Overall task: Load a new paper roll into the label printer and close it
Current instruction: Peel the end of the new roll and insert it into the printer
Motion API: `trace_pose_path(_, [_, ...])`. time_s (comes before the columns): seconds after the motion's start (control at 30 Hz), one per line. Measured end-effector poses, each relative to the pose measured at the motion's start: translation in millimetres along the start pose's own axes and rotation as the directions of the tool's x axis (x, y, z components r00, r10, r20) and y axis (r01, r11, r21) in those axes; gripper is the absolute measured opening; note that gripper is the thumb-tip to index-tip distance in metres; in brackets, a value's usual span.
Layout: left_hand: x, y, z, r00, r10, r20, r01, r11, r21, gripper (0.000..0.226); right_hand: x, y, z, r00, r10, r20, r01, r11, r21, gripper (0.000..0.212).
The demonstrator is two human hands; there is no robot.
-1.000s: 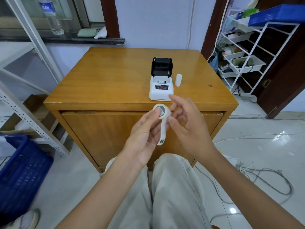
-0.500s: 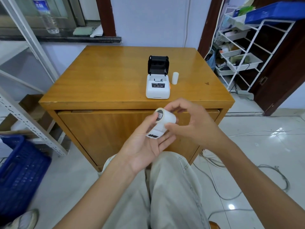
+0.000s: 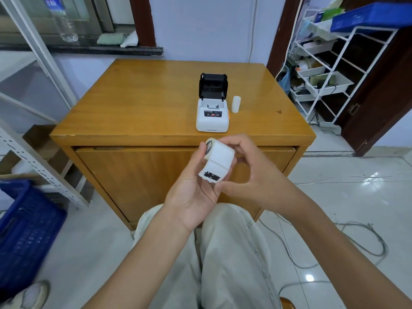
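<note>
Paper roll [image 3: 219,156] sat in mid-air between both hands, in front of the near edge of the tabletop [image 3: 138,108] and above the person's lap. The left hand [image 3: 196,192] had its grip closed on the roll, thumb up against the end face with the core hole and fingers cupped under the loose leading strip, which hung down showing a black printed mark. The right hand [image 3: 247,172] also had its grip closed on the roll, fingers curled over the far end and thumb reaching toward the free edge of the strip.

The label printer [image 3: 212,117] stood well apart from the hands on the tabletop, its black lid [image 3: 213,86] tipped up and back, the paper bay open toward the camera. A small white cylinder [image 3: 235,104], probably a spent core, stood upright just beside the printer's right side.

The roll looked light and fairly firm, though its wound layers would likely loosen if squeezed on the curved face. Holding it by the two flat ends, as now, seemed safest, leaving the strip free. The strip was thin and soft, easy to crease or tear, so it wanted a gentle pinch near its edge. Loading had not yet begun, and the lid was left to shut afterwards
</note>
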State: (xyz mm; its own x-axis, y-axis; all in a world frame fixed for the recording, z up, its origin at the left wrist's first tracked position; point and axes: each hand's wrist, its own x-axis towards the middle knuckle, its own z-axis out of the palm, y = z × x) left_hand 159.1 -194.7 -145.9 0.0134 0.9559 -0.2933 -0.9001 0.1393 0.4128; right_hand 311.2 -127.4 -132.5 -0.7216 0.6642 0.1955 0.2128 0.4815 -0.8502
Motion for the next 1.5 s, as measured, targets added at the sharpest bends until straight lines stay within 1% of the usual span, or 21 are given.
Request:
trace_pose_path(0.1, [1, -4, 1, 0.998, 0.025, -0.062, -0.028, 0.999, -0.04, 0.044, 2, 0, 5, 0.999, 0.016, -0.039, -0.02, 0.994, -0.106, 0.077])
trace_pose_path(0.2, [1, -4, 3, 0.994, 0.023, -0.104, -0.028, 0.998, -0.052, 0.055, 6, 0, 2, 1.0, 0.019, 0.007, -0.018, 0.983, -0.181, 0.082])
trace_pose_path(0.27, [0, -4, 5, 0.992, 0.042, -0.123, -0.053, 0.995, -0.086, 0.054, 10, 0, 0, 1.0, -0.002, 0.005, 0.003, 0.983, -0.182, 0.071])
trace_pose_path(0.37, [2, -11, 7, 0.98, 0.088, -0.18, -0.103, 0.992, -0.073, 0.042, 17, 3, -1, 0.991, -0.079, -0.11, 0.061, 0.986, -0.157, 0.039])
trace_pose_path(0.43, [4, -15, 6, 0.969, 0.098, -0.227, -0.117, 0.991, -0.071, 0.046, 23, 9, -2, 0.978, -0.128, -0.163, 0.091, 0.972, -0.215, 0.027])
trace_pose_path(0.5, [6, -15, 3, 0.962, 0.105, -0.253, -0.128, 0.989, -0.077, 0.049, 28, 13, -3, 0.981, -0.127, -0.148, 0.091, 0.969, -0.232, 0.025])
trace_pose_path(0.63, [11, -7, 4, 0.966, 0.079, -0.246, -0.098, 0.993, -0.068, 0.053, 37, 14, -10, 0.986, -0.112, -0.121, 0.088, 0.977, -0.192, 0.036])
trace_pose_path(0.7, [12, 3, 9, 0.979, 0.055, -0.195, -0.054, 0.998, 0.012, 0.053, 45, 13, -16, 0.985, -0.105, -0.136, 0.087, 0.987, -0.132, 0.031])
trace_pose_path(0.77, [14, 17, 19, 0.988, 0.068, -0.139, -0.03, 0.966, 0.258, 0.056, 56, 9, -26, 0.985, -0.064, -0.163, 0.063, 0.998, -0.013, 0.023])
trace_pose_path(0.8, [17, 24, 23, 0.985, 0.124, -0.124, -0.059, 0.901, 0.431, 0.058, 62, 7, -33, 0.984, -0.039, -0.174, 0.048, 0.998, 0.05, 0.018])
trace_pose_path(0.83, [22, 32, 25, 0.97, 0.217, -0.11, -0.11, 0.793, 0.599, 0.056, 70, 7, -41, 0.982, -0.02, -0.188, 0.037, 0.995, 0.09, 0.013])
trace_pose_path(0.87, [30, 42, 25, 0.939, 0.333, -0.082, -0.166, 0.65, 0.742, 0.049, 80, 8, -49, 0.98, 0.002, -0.199, 0.021, 0.993, 0.115, 0.008])
trace_pose_path(0.93, [54, 64, 20, 0.852, 0.521, 0.054, -0.258, 0.329, 0.909, 0.026, 100, 17, -64, 0.978, 0.035, -0.206, -0.013, 0.994, 0.106, 0.007])
trace_pose_path(0.97, [68, 76, 16, 0.821, 0.554, 0.139, -0.278, 0.174, 0.945, 0.017, 110, 22, -70, 0.978, 0.05, -0.202, -0.031, 0.995, 0.096, 0.009])
trace_pose_path(1.03, [99, 99, 8, 0.788, 0.552, 0.273, -0.27, -0.088, 0.959, 0.007, 130, 29, -81, 0.972, 0.097, -0.214, -0.078, 0.992, 0.098, 0.01])
trace_pose_path(1.07, [113, 110, 4, 0.784, 0.526, 0.329, -0.258, -0.206, 0.944, 0.005, 139, 32, -86, 0.967, 0.123, -0.221, -0.104, 0.99, 0.097, 0.007])
trace_pose_path(1.13, [138, 128, 0, 0.812, 0.405, 0.421, -0.255, -0.402, 0.879, 0.016, 156, 39, -92, 0.958, 0.155, -0.24, -0.14, 0.987, 0.08, 0.01])
trace_pose_path(1.17, [148, 135, -2, 0.835, 0.329, 0.441, -0.266, -0.461, 0.847, 0.022, 164, 42, -93, 0.955, 0.157, -0.253, -0.145, 0.987, 0.069, 0.01])
trace_pose_path(1.23, [163, 144, -6, 0.863, 0.237, 0.447, -0.278, -0.516, 0.81, 0.035, 178, 48, -95, 0.961, 0.134, -0.243, -0.127, 0.991, 0.045, 0.006])
trace_pose_path(1.37, [178, 146, -19, 0.872, 0.242, 0.425, -0.275, -0.475, 0.836, 0.04, 199, 66, -91, 0.975, 0.106, -0.193, -0.102, 0.994, 0.03, 0.009])
trace_pose_path(1.5, [184, 147, -22, 0.876, 0.239, 0.419, -0.266, -0.485, 0.833, 0.041, 213, 75, -85, 0.978, 0.104, -0.179, -0.106, 0.994, 0.001, 0.021])
